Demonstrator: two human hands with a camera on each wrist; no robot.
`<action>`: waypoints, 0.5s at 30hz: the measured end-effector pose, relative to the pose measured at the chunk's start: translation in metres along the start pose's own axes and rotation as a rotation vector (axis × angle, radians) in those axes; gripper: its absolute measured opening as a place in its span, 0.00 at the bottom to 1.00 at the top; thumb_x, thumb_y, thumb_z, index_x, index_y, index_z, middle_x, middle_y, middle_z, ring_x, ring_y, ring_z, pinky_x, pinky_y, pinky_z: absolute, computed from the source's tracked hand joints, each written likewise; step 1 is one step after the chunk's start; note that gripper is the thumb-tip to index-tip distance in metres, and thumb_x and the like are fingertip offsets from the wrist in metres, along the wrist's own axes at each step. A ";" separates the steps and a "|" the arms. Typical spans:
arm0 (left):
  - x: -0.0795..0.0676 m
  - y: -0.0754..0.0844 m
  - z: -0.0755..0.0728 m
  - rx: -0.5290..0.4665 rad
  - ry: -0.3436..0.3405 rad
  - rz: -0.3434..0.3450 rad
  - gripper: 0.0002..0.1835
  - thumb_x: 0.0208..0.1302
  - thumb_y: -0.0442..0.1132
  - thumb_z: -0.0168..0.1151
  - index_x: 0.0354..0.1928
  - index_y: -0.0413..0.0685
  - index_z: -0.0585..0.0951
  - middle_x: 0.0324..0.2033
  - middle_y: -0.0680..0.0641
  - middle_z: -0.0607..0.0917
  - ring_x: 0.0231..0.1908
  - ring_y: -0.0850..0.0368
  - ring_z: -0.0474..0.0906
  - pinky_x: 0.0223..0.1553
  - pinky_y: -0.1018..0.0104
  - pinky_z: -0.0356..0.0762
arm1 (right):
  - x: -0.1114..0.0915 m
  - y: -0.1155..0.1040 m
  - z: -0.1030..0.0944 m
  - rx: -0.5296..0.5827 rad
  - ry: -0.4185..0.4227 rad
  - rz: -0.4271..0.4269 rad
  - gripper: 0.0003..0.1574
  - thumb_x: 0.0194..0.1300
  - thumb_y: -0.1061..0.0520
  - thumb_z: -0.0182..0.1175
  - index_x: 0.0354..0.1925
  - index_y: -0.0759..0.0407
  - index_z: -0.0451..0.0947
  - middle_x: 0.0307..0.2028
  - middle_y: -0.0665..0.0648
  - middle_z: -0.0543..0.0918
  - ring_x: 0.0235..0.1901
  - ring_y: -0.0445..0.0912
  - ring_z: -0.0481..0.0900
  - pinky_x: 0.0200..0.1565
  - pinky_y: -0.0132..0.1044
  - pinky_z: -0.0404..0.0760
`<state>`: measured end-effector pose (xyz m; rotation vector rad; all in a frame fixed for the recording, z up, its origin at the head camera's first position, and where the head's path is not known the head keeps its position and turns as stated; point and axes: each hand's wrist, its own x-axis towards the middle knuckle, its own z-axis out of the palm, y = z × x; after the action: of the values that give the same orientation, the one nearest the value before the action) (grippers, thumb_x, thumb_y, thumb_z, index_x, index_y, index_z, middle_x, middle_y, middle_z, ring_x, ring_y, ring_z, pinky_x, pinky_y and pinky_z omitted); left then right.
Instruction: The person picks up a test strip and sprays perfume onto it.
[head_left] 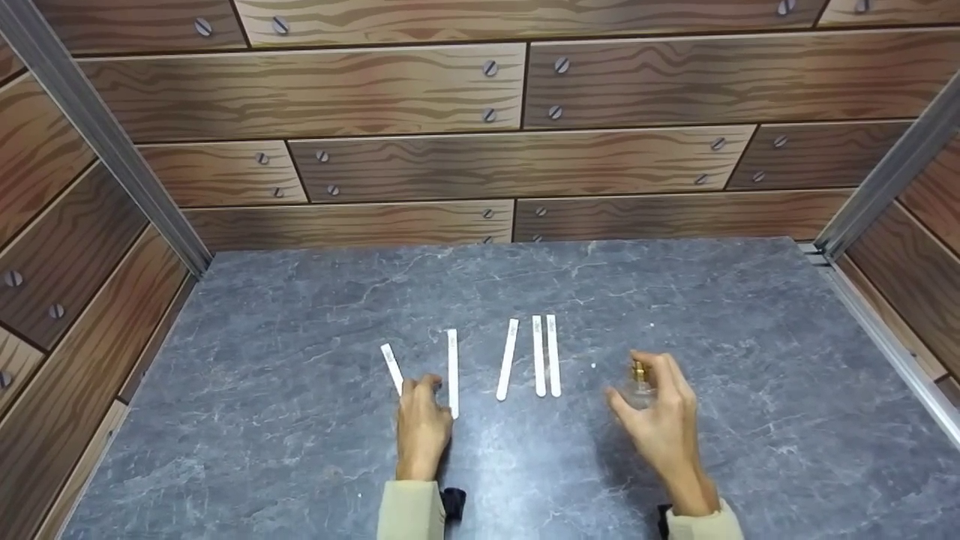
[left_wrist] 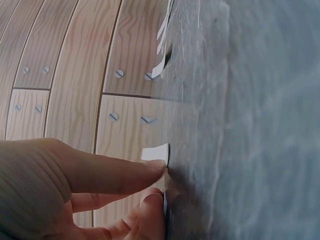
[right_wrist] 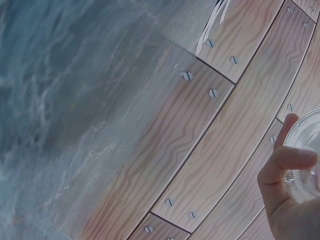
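Fingers: right hand (head_left: 667,409) is gripping clear bottle (head_left: 640,381); left hand (head_left: 424,424) is resting by white strips (head_left: 453,367), can't tell if pinching.

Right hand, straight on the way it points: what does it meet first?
Probably the back wall, beyond the table; the strips lie left of its line. How high the right hand and its bottle sit above the table is hard to judge.

The head view looks forward-down from above; close, tilted wrist views share its tabletop (head_left: 262,442) and plank wall (head_left: 405,94).
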<state>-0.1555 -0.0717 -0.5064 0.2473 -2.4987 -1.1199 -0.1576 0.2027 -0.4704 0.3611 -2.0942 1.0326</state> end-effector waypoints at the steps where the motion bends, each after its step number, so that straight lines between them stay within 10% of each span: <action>1: 0.000 0.000 0.000 0.002 0.000 0.001 0.19 0.42 0.17 0.68 0.41 0.32 0.84 0.34 0.37 0.80 0.33 0.35 0.81 0.35 0.44 0.81 | 0.000 0.000 0.000 0.001 -0.001 0.000 0.35 0.35 0.74 0.77 0.46 0.71 0.78 0.33 0.60 0.80 0.31 0.47 0.77 0.38 0.23 0.76; 7: -0.003 -0.002 0.000 0.018 -0.023 -0.002 0.20 0.42 0.24 0.77 0.41 0.34 0.83 0.36 0.39 0.77 0.35 0.34 0.81 0.37 0.44 0.81 | -0.001 0.000 0.000 -0.005 -0.009 0.007 0.35 0.34 0.75 0.77 0.46 0.70 0.78 0.33 0.61 0.80 0.31 0.45 0.77 0.37 0.22 0.76; 15: 0.001 0.006 -0.003 0.049 -0.109 0.010 0.25 0.50 0.17 0.61 0.52 0.37 0.85 0.38 0.37 0.75 0.33 0.39 0.79 0.33 0.45 0.81 | 0.002 0.000 -0.001 -0.014 -0.001 -0.005 0.35 0.35 0.75 0.77 0.46 0.70 0.78 0.33 0.61 0.80 0.30 0.47 0.77 0.37 0.23 0.77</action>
<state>-0.1551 -0.0697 -0.4996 0.1922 -2.6223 -1.0968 -0.1587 0.2038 -0.4688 0.3595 -2.0991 1.0150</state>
